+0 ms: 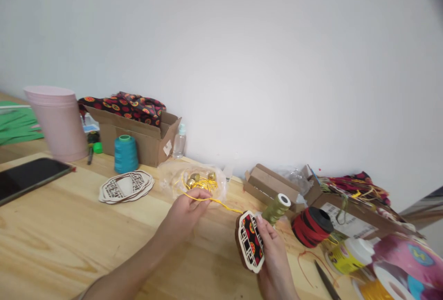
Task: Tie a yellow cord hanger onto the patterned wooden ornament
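My right hand (275, 258) is closed around a small wooden lantern-shaped frame (249, 241) backed with red and black patterned cloth, held upright above the table. A yellow cord (224, 204) runs from the frame's top to my left hand (188, 207), which pinches it. The cord leads on into a clear plastic bag (197, 181) holding gold bells and more yellow cord, just beyond my left fingers.
Olive thread spool (277, 207) and red cord spool (311, 226) lie right of the frame. Stacked wooden cutouts (126, 186), teal spool (125, 153), cardboard boxes (138, 138) of patterned fabric, pink bucket (58, 122), phone (29, 177), glue bottle (349, 255) and scissors (327, 281) crowd the wooden table (69, 244).
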Motion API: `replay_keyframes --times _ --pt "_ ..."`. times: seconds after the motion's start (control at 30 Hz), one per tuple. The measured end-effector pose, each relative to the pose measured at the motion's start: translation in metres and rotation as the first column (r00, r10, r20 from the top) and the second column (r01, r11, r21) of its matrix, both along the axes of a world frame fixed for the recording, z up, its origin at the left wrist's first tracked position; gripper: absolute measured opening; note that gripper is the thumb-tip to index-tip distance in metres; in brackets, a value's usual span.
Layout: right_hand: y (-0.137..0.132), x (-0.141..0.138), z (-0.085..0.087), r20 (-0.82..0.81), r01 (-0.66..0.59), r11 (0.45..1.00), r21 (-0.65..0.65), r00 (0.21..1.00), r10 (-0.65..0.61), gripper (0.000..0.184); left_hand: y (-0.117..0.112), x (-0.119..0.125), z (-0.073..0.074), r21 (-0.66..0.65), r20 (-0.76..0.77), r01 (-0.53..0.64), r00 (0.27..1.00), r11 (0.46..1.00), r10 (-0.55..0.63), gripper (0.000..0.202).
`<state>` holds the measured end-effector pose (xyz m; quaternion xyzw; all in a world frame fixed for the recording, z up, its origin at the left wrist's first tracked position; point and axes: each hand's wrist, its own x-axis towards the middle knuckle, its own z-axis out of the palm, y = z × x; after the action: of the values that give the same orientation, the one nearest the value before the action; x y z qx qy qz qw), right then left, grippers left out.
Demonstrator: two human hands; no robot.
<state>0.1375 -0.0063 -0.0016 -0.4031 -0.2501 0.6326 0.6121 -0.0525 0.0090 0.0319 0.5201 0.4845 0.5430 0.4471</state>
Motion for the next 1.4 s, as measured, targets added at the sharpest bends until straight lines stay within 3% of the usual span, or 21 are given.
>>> replay_keyframes --times 0.13,0.33,0.43,0.6,0.73,0.87,1.33,1.4 --pt "-0.001 -0.001 -0.001 0.023 0.005 1.000 -0.002 1.000 -0.005 0.018 -0.003 0.001 0.003 0.060 -0.015 -0.039 0.999 0.997 0.040 0.002" --pt "0.001 0.001 -0.004 0.047 0.009 1.000 0.014 0.999 -0.009 0.018 -0.001 0.001 0.003 0.029 0.039 -0.043 0.998 0.999 0.041 0.002" --pt "0.002 0.002 -0.007 0.108 0.019 1.000 0.006 0.994 -0.019 0.020 0.001 0.002 0.003 -0.052 0.089 0.019 0.996 0.998 -0.015 0.007" --pt "0.004 0.002 -0.011 0.342 0.062 0.997 0.046 0.937 -0.074 0.024 0.000 0.004 0.000 -0.162 0.297 0.170 0.948 0.972 -0.116 0.007" --pt "0.004 0.001 -0.007 0.425 0.049 0.996 0.078 0.902 -0.077 0.026 -0.006 0.004 -0.003 -0.220 0.457 0.355 0.860 0.908 -0.226 0.011" --pt "0.005 0.000 -0.006 0.465 0.042 0.996 0.076 0.882 -0.073 0.027 -0.006 0.003 -0.006 -0.249 0.587 0.472 0.768 0.846 -0.256 0.012" --pt "0.006 0.001 -0.013 0.548 0.004 0.991 0.135 0.833 -0.078 0.029 -0.004 0.002 -0.008 -0.292 0.676 0.497 0.712 0.817 -0.191 0.007" --pt "0.005 0.000 -0.014 0.554 -0.014 0.992 0.128 0.830 -0.060 0.031 -0.004 0.002 -0.005 -0.275 0.710 0.517 0.678 0.811 -0.191 0.009"
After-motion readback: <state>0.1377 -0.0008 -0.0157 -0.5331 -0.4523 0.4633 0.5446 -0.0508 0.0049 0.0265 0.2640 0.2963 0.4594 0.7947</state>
